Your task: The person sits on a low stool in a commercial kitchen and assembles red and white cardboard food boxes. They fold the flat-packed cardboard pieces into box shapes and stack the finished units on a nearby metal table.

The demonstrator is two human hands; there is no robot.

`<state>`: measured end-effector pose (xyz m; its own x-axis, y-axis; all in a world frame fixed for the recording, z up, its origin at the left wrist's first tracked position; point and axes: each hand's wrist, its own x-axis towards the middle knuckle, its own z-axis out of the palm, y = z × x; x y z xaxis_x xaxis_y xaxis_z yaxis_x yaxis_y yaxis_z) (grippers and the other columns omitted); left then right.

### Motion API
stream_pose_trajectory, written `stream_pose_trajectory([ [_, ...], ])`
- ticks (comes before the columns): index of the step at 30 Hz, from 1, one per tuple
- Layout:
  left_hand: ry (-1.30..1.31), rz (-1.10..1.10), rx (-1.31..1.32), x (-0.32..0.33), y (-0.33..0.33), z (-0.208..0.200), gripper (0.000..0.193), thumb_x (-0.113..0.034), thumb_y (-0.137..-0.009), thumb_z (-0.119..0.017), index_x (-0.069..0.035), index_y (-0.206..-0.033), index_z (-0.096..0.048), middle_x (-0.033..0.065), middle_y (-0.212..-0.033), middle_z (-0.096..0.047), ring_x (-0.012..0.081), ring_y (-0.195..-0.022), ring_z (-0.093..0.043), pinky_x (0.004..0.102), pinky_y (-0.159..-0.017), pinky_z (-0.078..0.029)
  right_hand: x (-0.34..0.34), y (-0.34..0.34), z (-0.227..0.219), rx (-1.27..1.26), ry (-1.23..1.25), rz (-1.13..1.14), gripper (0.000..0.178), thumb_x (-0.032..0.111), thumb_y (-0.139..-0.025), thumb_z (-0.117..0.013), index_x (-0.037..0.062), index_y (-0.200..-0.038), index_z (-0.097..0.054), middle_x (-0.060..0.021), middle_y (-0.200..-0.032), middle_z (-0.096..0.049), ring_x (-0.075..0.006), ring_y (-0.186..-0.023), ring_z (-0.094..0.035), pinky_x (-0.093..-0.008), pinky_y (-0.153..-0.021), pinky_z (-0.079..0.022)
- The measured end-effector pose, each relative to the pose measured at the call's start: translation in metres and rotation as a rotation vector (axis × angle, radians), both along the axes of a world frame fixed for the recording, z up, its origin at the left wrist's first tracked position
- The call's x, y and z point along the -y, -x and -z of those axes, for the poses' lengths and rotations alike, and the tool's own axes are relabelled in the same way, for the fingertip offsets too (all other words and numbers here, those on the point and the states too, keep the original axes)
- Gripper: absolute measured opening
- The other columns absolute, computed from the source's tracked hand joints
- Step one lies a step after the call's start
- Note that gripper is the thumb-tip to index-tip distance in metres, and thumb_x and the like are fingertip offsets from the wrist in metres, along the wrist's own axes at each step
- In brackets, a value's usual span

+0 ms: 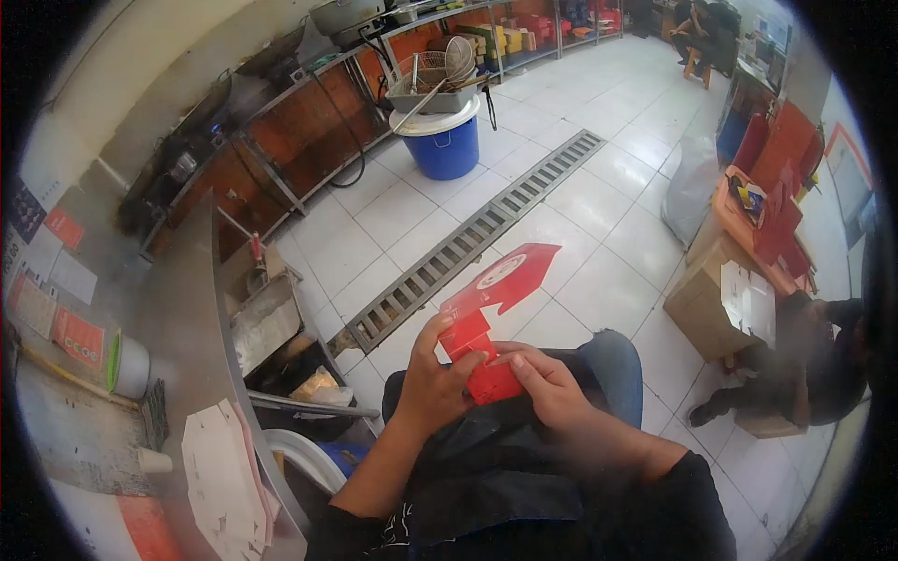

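Over my lap I hold a red paper carton (496,381), partly folded, with a long pointed flap (505,278) standing up from it and a white round print on that flap. My left hand (435,388) grips the carton's left side, fingers bent around its edge and thumb on its front. On the other side my right hand (550,385) pinches the right edge between thumb and fingers. The fingertips behind the carton are hidden. Beside my left forearm, a stack of flat carton blanks (220,477) lies pale side up on the metal counter.
A metal drain grate (468,238) crosses the white tiled floor. Past it stands a blue bucket (442,150) with a strainer on top. To the right, a person (804,365) sits near a cardboard box (697,313) and an orange crate (734,215) with red cartons.
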<state>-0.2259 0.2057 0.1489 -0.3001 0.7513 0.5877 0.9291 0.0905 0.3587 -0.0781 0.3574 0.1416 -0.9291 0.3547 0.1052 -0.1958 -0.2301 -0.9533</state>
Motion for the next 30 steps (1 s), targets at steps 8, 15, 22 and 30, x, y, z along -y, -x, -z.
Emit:
stream_pose_trajectory([
  [8, -0.039, 0.058, -0.016, -0.01, -0.011, 0.016, 0.076, -0.022, -0.062, -0.094, -0.023, -0.128, -0.056, 0.0235, -0.146, -0.036, 0.0485, -0.136, -0.042, 0.0603, -0.109, -0.041, 0.011, -0.001, 0.007, 0.02, -0.491, 0.238, 0.02, 0.016, -0.108, -0.048, -0.0009, -0.117, -0.054, -0.0191, -0.107, -0.06, -0.0346, -0.096, -0.057, -0.0431, -0.088, -0.046],
  [15, 0.029, -0.003, -0.12, -0.012, -0.014, 0.001, 0.074, -0.027, -0.066, -0.092, -0.022, -0.128, -0.052, 0.0247, -0.147, -0.035, 0.0469, -0.134, -0.043, 0.0616, -0.108, -0.039, 0.008, -0.001, 0.008, 0.088, -0.237, 0.07, 0.017, 0.017, -0.108, -0.052, 0.0018, -0.116, -0.049, -0.0098, -0.108, -0.058, -0.0172, -0.097, -0.054, -0.035, -0.088, -0.047],
  [22, -0.016, -0.12, -0.052, -0.012, -0.02, -0.003, 0.074, -0.03, -0.068, -0.092, -0.018, -0.128, -0.05, 0.0254, -0.147, -0.037, 0.0467, -0.132, -0.044, 0.0589, -0.106, -0.04, -0.003, -0.006, 0.004, 0.095, -0.143, -0.065, 0.025, 0.02, -0.11, -0.051, 0.0015, -0.125, -0.059, -0.0088, -0.111, -0.063, -0.0141, -0.105, -0.057, -0.0315, -0.095, -0.046],
  [30, 0.047, -0.096, -0.053, -0.019, -0.019, 0.005, 0.075, -0.028, -0.067, -0.092, -0.017, -0.129, -0.049, 0.0273, -0.146, -0.037, 0.0475, -0.131, -0.044, 0.059, -0.106, -0.04, -0.004, -0.005, 0.012, 0.027, -0.176, 0.002, 0.026, 0.02, -0.109, -0.053, 0.0015, -0.124, -0.063, -0.0107, -0.111, -0.066, -0.0187, -0.105, -0.061, -0.0335, -0.094, -0.049],
])
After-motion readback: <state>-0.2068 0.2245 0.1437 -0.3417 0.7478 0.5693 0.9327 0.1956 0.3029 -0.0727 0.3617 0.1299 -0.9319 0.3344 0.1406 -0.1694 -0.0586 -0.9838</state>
